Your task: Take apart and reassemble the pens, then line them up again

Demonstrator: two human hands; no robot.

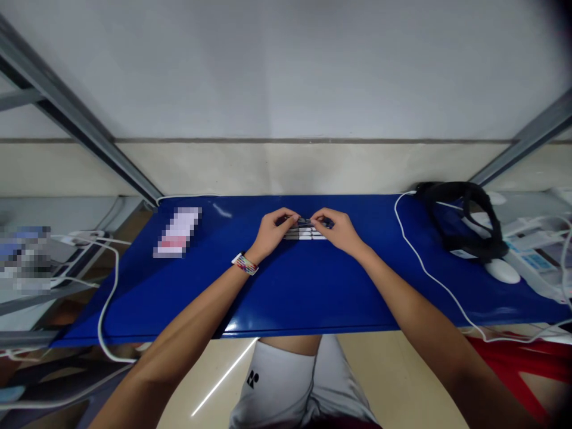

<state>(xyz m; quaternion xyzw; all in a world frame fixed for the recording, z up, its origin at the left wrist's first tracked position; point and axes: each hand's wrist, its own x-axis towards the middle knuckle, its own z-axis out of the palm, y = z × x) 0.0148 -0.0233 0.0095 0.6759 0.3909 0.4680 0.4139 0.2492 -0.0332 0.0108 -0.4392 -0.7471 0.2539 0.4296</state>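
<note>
On the blue table (286, 298) lay white sticks (304, 235). The left hand (275, 229) and right hand (337, 229), nearly closed, pinched a small dark item (304, 222).

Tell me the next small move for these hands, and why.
Probably settle the small dark piece against the white sticks: the left hand and right hand have their fingertips at it, and the sticks lie side by side just nearer the person. Whether they already touch is too small to tell.
</note>
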